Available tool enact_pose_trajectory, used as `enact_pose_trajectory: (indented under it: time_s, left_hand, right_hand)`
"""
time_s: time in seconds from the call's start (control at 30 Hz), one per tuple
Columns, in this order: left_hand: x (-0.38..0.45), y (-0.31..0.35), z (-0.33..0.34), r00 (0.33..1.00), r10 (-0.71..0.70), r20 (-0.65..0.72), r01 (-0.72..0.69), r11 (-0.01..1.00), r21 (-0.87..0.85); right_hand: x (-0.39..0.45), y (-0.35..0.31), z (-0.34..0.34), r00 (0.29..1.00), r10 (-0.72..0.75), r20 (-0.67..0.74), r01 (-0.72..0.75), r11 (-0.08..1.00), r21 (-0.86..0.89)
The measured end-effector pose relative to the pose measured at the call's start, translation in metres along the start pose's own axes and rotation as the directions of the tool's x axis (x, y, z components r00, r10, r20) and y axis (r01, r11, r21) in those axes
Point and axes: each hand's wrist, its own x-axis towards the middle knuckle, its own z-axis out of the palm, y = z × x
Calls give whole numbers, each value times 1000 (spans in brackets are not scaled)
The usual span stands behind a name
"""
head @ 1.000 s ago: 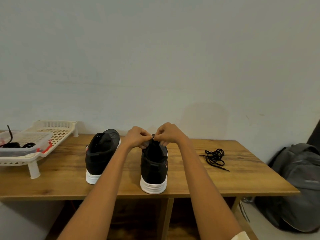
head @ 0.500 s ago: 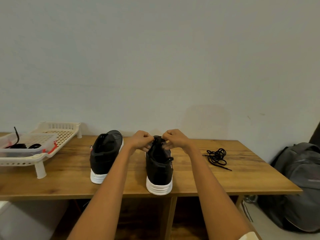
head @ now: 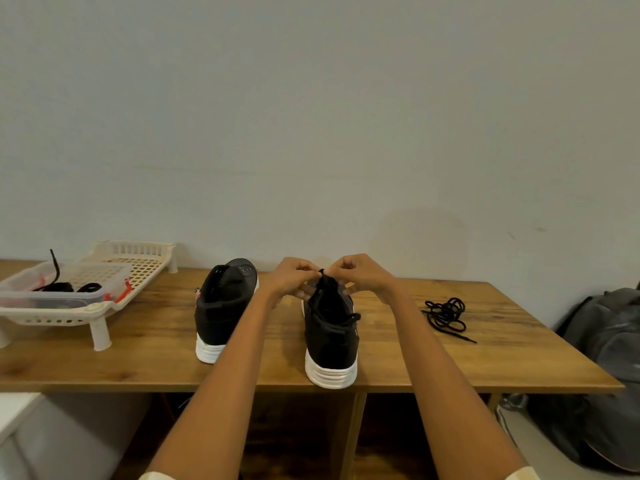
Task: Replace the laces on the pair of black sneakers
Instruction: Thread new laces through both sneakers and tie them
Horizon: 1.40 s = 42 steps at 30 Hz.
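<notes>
Two black sneakers with white soles stand heel-toward-me on the wooden table [head: 138, 358]. The left sneaker [head: 221, 313] stands alone, with no lace visible. Over the right sneaker [head: 330, 337] both hands meet at its far end. My left hand [head: 292, 275] and my right hand [head: 360, 273] each pinch the black lace [head: 323, 273] above the shoe's tongue. Loops of that lace hang across the shoe's top. A loose black lace [head: 446, 315] lies in a heap on the table to the right.
A cream plastic rack [head: 114, 268] on legs stands at the left, carrying a clear tub [head: 52, 299] with black laces inside. A grey backpack [head: 609, 368] sits on the floor past the table's right edge. A plain wall rises behind the table.
My hands have drawn closer together over the right sneaker, fingers meeting at the lace. The view has shifted slightly. Both shoes stay where they were.
</notes>
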Motion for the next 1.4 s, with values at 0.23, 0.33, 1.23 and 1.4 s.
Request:
enact_pose_trajectory:
  time_s: [0.23, 0.33, 1.23, 1.4]
  left_hand:
    - [-2, 3, 1, 998, -40, -38, 37, 997, -71]
    - [-1, 3, 1, 998, -61, -12, 61, 998, -35]
    - [5, 10, -19, 852, -369, -371, 17, 728, -685]
    - [2, 10, 0, 902, -296, -314, 336, 938, 81]
  right_hand:
    - [0, 10, 6, 999, 49, -6, -47, 987, 157]
    - [-1, 19, 9, 989, 130, 66, -145, 923, 356]
    - [-2, 9, -33, 859, 350, -374, 309, 230, 923]
    - [0, 25, -23, 759, 456, -465, -12, 723, 691]
